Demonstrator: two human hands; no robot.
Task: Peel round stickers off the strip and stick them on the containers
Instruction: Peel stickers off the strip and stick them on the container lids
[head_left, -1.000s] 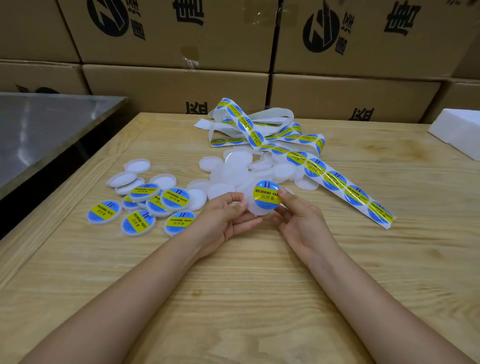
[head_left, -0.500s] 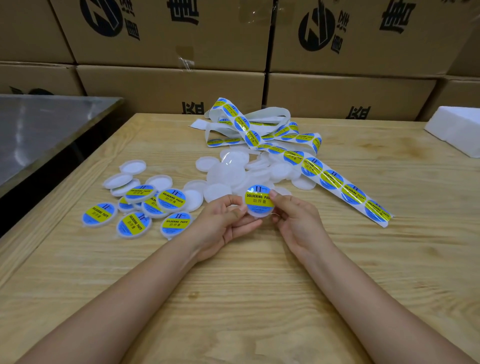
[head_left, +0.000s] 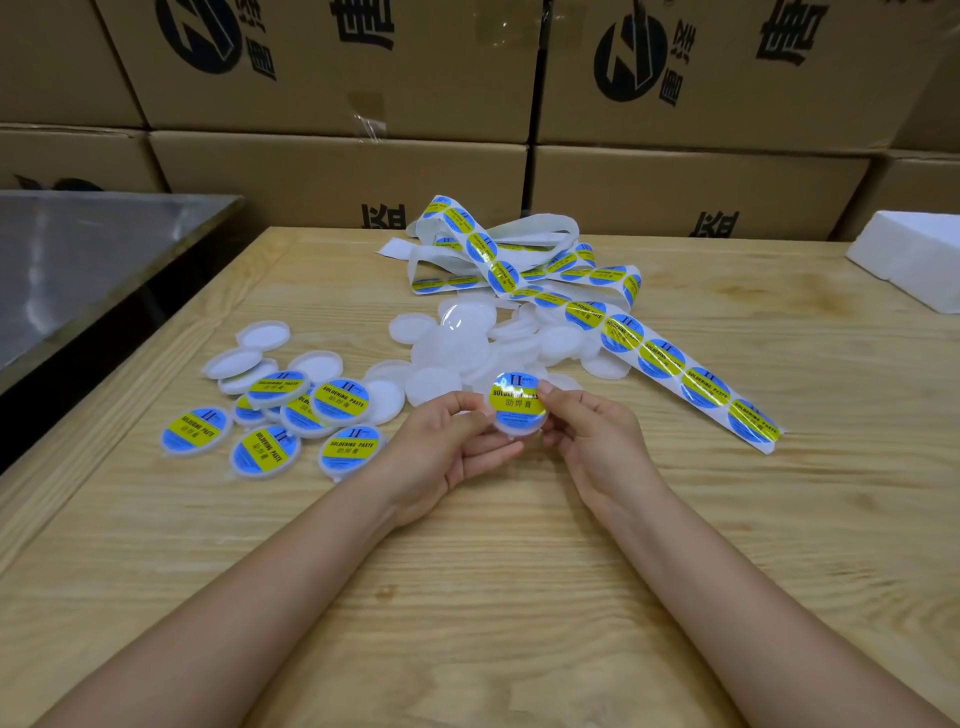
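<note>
Stickered container (head_left: 518, 404) pinched at its edges by both hands, left (head_left: 451, 451), right (head_left: 592, 435), above wooden table (head_left: 519, 571)

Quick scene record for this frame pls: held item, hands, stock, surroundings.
held container: white, round, blue-yellow sticker on its face
left hand: pinches held container at its left edge
right hand: pinches held container at its right edge
labelled containers: cluster left of the hands
unlabelled containers: white pile behind the hands
sticker strip: tangled, one end trailing right, stickers on it
table: wooden
background: cardboard boxes, white foam block
</note>
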